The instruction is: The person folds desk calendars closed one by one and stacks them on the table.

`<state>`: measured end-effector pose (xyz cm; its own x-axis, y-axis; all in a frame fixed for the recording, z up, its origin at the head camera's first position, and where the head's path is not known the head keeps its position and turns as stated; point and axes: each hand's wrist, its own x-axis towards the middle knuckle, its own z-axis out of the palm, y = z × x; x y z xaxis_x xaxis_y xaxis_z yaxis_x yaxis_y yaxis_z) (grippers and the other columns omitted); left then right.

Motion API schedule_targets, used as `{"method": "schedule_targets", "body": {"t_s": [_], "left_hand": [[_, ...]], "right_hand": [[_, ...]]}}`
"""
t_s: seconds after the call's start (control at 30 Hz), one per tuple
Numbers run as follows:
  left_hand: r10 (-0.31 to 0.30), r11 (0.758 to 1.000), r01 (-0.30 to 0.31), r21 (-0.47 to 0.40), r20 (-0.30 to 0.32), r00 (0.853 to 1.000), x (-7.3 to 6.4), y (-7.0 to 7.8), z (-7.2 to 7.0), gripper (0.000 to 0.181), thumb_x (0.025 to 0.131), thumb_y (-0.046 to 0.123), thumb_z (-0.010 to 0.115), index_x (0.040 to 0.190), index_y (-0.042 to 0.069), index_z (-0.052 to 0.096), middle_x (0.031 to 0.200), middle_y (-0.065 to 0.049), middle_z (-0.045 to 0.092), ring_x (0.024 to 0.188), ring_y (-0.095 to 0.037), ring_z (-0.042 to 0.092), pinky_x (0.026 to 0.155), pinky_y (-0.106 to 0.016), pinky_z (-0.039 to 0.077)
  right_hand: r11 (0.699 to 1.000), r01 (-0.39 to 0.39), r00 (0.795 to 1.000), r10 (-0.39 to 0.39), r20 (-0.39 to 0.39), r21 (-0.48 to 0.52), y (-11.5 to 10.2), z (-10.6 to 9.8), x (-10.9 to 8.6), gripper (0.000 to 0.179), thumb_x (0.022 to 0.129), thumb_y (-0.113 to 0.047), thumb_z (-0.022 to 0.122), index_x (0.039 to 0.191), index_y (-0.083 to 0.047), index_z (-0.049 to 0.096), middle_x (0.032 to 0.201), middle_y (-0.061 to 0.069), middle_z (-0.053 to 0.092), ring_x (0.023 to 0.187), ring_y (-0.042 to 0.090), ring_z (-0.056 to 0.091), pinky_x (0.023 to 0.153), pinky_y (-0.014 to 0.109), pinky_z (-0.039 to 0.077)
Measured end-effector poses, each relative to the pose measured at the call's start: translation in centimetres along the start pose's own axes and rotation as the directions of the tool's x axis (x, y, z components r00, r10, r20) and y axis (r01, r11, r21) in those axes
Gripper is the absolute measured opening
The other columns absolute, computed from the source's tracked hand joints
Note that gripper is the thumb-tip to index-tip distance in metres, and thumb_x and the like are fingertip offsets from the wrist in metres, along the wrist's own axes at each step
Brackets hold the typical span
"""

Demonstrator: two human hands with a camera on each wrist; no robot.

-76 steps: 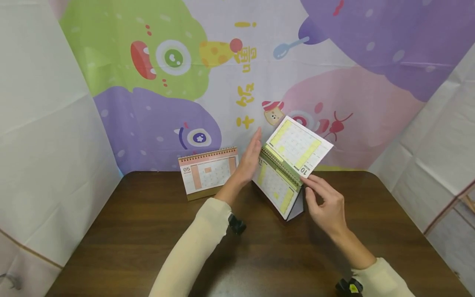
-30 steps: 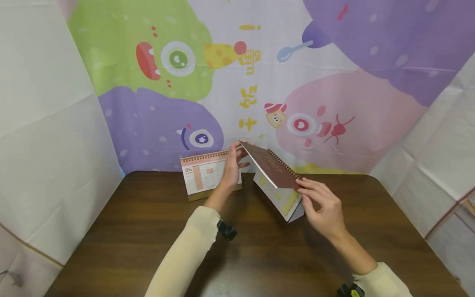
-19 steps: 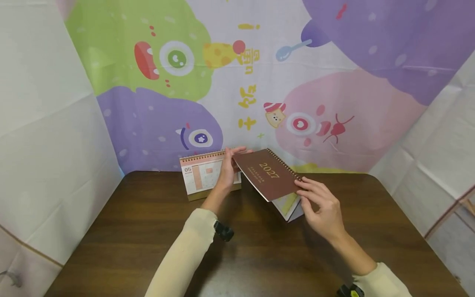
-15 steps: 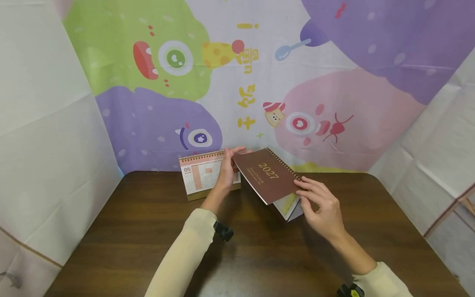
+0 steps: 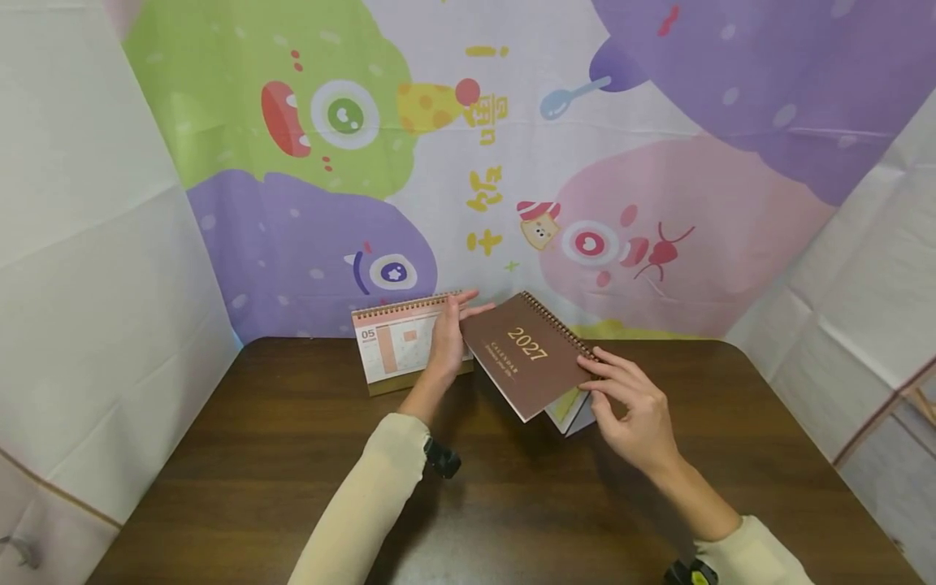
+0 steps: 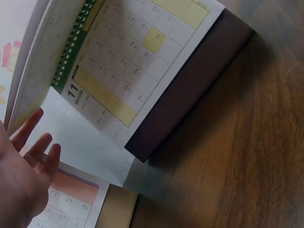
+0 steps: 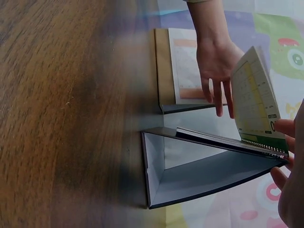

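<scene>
A desk calendar [image 5: 522,353] stands tilted on the table, its brown cover marked 2027 hanging over to the front. My right hand [image 5: 634,410] pinches its right end at the spiral binding. Fingers straight, my left hand [image 5: 446,341] is at the cover's left edge; in the left wrist view its fingertips meet the edge of the raised pages [image 6: 33,71]. Beneath those pages shows the November page [image 6: 123,61], above the dark base. The right wrist view looks into the calendar's hollow triangular stand [image 7: 199,178].
A peach desk calendar [image 5: 380,357], turned to month 05, stands upright behind my left hand. The dark wooden table [image 5: 512,512] extends toward me. A printed cartoon cloth [image 5: 658,179] hangs at the back, with white sheets [image 5: 88,203] at the sides.
The page 10 sheet, earlier raised at the back, has come over to the front with the brown cover, which sinks lower. My left hand has shifted left; my right stays at the binding.
</scene>
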<state>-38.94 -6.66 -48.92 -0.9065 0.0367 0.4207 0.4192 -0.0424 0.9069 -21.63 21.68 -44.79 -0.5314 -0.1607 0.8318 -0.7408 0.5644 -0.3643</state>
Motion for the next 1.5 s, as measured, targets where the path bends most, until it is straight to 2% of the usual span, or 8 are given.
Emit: {"method": "schedule_targets", "body": {"t_s": [0.1, 0.2, 0.33, 0.47, 0.67, 1.0, 1.2, 1.5], "left_hand": [[0.028, 0.991, -0.025, 0.129, -0.020, 0.999, 0.4, -1.1, -0.1, 0.088, 0.119, 0.067, 0.014, 0.135, 0.016, 0.083, 0.139, 0.006, 0.083, 0.155, -0.019, 0.061, 0.133, -0.038, 0.042], [0.039, 0.974, -0.027, 0.225, -0.049, 0.998, 0.1, -0.5, 0.0, 0.077, 0.120, 0.064, 0.022, 0.128, 0.022, 0.087, 0.148, 0.006, 0.079, 0.160, -0.021, 0.057, 0.138, -0.046, 0.037], [0.060, 0.960, -0.038, 0.279, -0.072, 0.996, -0.6, 0.6, 0.2, 0.060, 0.121, 0.051, 0.037, 0.128, 0.017, 0.086, 0.148, 0.000, 0.079, 0.159, -0.025, 0.058, 0.138, -0.047, 0.039], [0.095, 0.946, -0.065, 0.319, -0.078, 0.992, -0.8, 0.3, 0.3, 0.049, 0.121, 0.047, 0.044, 0.131, 0.018, 0.083, 0.131, -0.001, 0.086, 0.150, -0.026, 0.067, 0.131, -0.049, 0.048], [0.184, 0.868, -0.119, 0.482, -0.089, 0.979, -1.0, -0.1, 0.4, 0.031, 0.113, 0.037, 0.062, 0.118, 0.022, 0.088, 0.122, -0.003, 0.087, 0.123, -0.030, 0.080, 0.108, -0.052, 0.061], [0.255, 0.772, -0.146, 0.619, -0.090, 0.963, -1.9, 0.4, 1.2, 0.030, 0.108, 0.038, 0.067, 0.110, 0.017, 0.089, 0.117, -0.007, 0.086, 0.117, -0.033, 0.074, 0.103, -0.054, 0.060], [0.230, 0.773, -0.137, 0.619, -0.072, 0.970, -2.0, 0.0, 1.3, 0.029, 0.108, 0.036, 0.068, 0.110, 0.017, 0.089, 0.107, -0.004, 0.084, 0.104, -0.028, 0.074, 0.093, -0.050, 0.060], [0.136, 0.838, -0.131, 0.530, 0.029, 0.990, -1.8, -0.6, 1.6, 0.033, 0.112, 0.037, 0.064, 0.135, 0.022, 0.082, 0.125, -0.001, 0.085, 0.116, -0.025, 0.078, 0.104, -0.052, 0.061]], "right_hand": [[1.000, 0.000, 1.000, 0.000, 0.000, 0.008, 0.0, 0.0, 0.0, 0.023, 0.087, 0.011, 0.069, 0.091, -0.004, 0.087, 0.119, 0.021, 0.086, 0.141, 0.020, 0.073, 0.124, 0.013, 0.045], [1.000, 0.005, 1.000, -0.005, -0.003, 0.020, 0.1, 0.0, 0.0, 0.024, 0.087, 0.011, 0.068, 0.089, -0.004, 0.086, 0.118, 0.021, 0.086, 0.142, 0.020, 0.072, 0.124, 0.013, 0.046], [0.999, 0.008, 1.000, -0.008, -0.008, 0.033, 0.2, 0.1, 0.0, 0.026, 0.086, 0.012, 0.067, 0.087, -0.005, 0.086, 0.116, 0.020, 0.086, 0.141, 0.019, 0.073, 0.123, 0.014, 0.047], [0.999, 0.005, 1.000, -0.004, -0.009, 0.035, 0.2, 0.0, 0.0, 0.026, 0.085, 0.012, 0.067, 0.086, -0.006, 0.085, 0.115, 0.020, 0.087, 0.140, 0.019, 0.074, 0.122, 0.013, 0.048], [0.999, 0.003, 1.000, -0.002, -0.012, 0.041, 0.2, 0.1, 0.1, 0.027, 0.085, 0.013, 0.066, 0.085, -0.007, 0.085, 0.113, 0.019, 0.087, 0.139, 0.019, 0.074, 0.122, 0.014, 0.048], [0.999, 0.021, 0.999, -0.020, -0.028, 0.040, 0.3, 0.1, 0.1, 0.029, 0.086, 0.013, 0.065, 0.091, -0.006, 0.086, 0.109, 0.019, 0.087, 0.138, 0.017, 0.074, 0.121, 0.014, 0.049], [0.999, 0.037, 0.999, -0.035, -0.039, 0.040, 0.1, 0.0, 0.1, 0.030, 0.086, 0.014, 0.066, 0.094, -0.006, 0.087, 0.109, 0.020, 0.087, 0.140, 0.013, 0.074, 0.123, 0.015, 0.049], [0.994, 0.074, 0.989, -0.062, -0.137, 0.079, 0.1, 0.2, 0.2, 0.031, 0.087, 0.017, 0.066, 0.100, -0.001, 0.087, 0.118, 0.027, 0.085, 0.140, 0.006, 0.073, 0.121, 0.018, 0.052]]}}
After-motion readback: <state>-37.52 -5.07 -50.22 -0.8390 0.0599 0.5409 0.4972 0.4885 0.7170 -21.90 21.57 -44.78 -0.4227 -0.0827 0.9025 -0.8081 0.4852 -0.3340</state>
